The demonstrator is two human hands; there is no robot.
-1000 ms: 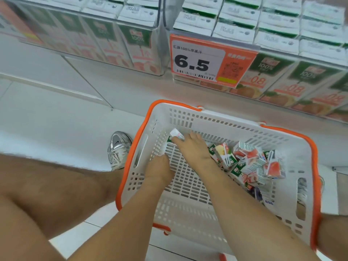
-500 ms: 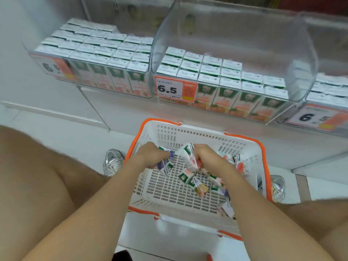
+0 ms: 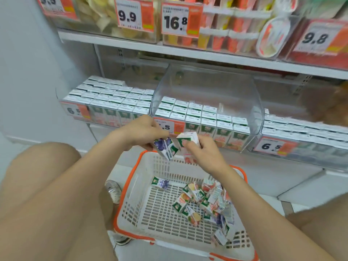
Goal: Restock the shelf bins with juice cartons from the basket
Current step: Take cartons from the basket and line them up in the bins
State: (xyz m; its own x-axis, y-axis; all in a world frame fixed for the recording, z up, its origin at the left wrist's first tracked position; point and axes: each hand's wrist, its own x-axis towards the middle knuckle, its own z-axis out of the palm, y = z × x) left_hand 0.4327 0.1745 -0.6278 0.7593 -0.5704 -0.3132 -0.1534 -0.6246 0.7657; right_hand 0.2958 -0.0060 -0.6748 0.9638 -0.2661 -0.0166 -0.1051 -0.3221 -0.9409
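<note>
My left hand [image 3: 143,131] grips a purple grape juice carton [image 3: 165,148] above the far rim of the white basket [image 3: 131,187] with orange trim. Close beside it, my right hand [image 3: 203,153] holds a white and green juice carton [image 3: 188,141], thumb on its front. Both cartons hang in front of the middle clear shelf bin [image 3: 207,95], whose rear rows stand free. Several loose cartons [image 3: 203,202] lie in the basket's right half, and one grape carton [image 3: 160,182] lies apart near the back wall.
The left bin [image 3: 109,102] and right bin [image 3: 305,132] on the low shelf are packed with cartons behind 6.5 price tags. An upper shelf [image 3: 188,53] carries snack bins. My bare knees flank the basket, and a silver shoe [image 3: 113,191] shows beside it.
Both hands rose out of the basket, each with a carton, to the front of the middle bin. My head tilted up, bringing the upper shelf into view.
</note>
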